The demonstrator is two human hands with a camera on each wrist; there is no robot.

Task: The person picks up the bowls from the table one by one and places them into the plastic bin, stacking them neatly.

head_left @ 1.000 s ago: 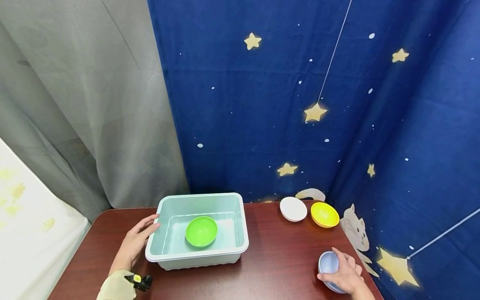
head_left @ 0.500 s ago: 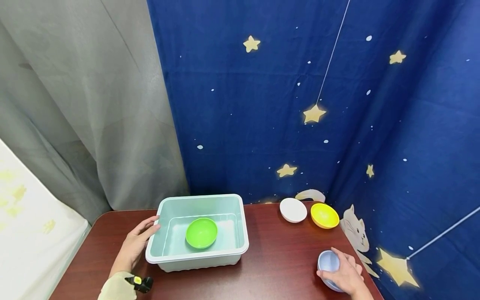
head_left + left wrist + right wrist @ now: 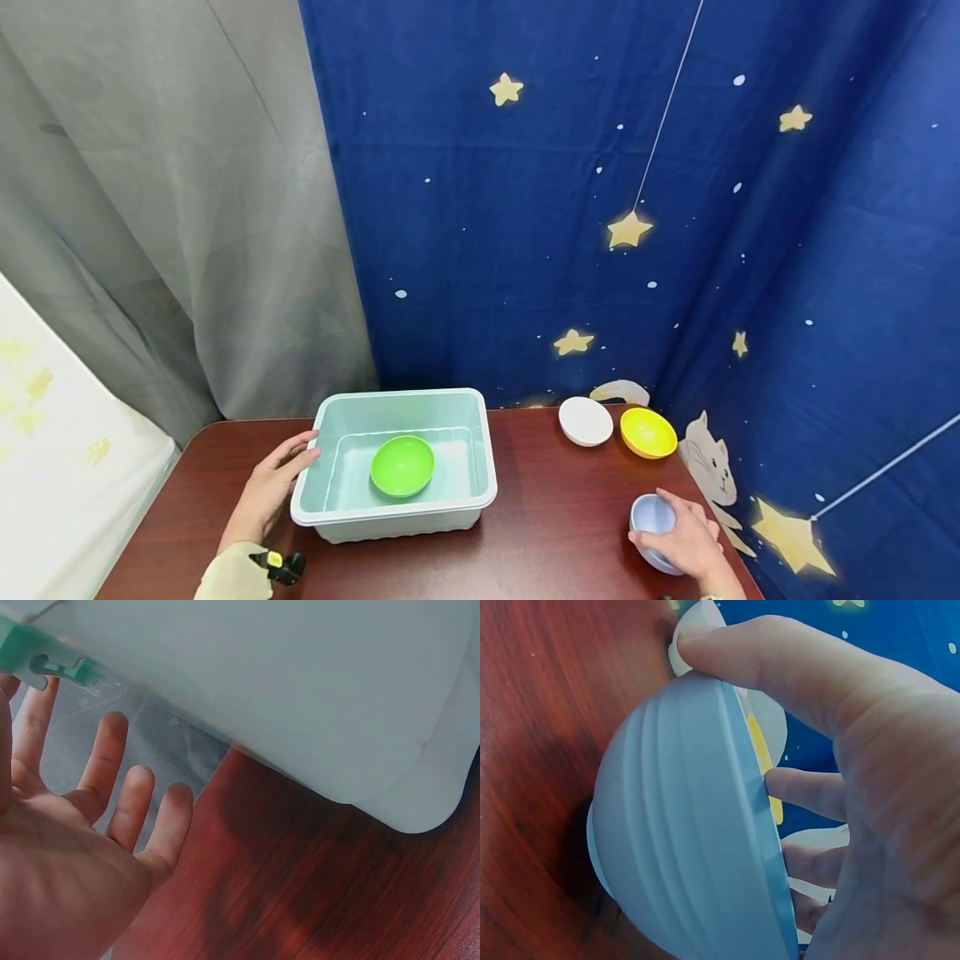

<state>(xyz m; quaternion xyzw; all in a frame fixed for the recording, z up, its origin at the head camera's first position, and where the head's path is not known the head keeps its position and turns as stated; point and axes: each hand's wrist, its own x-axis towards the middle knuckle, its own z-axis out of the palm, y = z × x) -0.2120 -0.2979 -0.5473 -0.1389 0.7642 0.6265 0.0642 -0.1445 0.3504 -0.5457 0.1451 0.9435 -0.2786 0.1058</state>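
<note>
Blue bowl (image 3: 649, 515): near the right edge of the bench (image 3: 555, 525), forward of the back right corner, between the thumb and the other fingers of the right hand (image 3: 684, 537).
Right fingers: pinching the blue bowl at its rim; the thumb crosses the rim onto the outer wall, while the index fingertip meets the rim on the side toward the bench's back edge.
Bowl's foot: a dark shadow lies beside it in the right wrist view; whether it touches the bench, I cannot tell.
Left hand (image 3: 272, 483): fingers spread and fairly straight, fingertips at the left rim of the tub (image 3: 397, 525), gripping nothing.
Tub: pale green, close to the bench's back edge, nearer the back left corner than the blue bowl is.
Green bowl (image 3: 402, 465): inside the tub, on its floor, well apart from both hands.
White bowl (image 3: 586, 421): by the back edge, left of the yellow bowl.
Yellow bowl (image 3: 648, 432): just beside it, near the back right corner.
</note>
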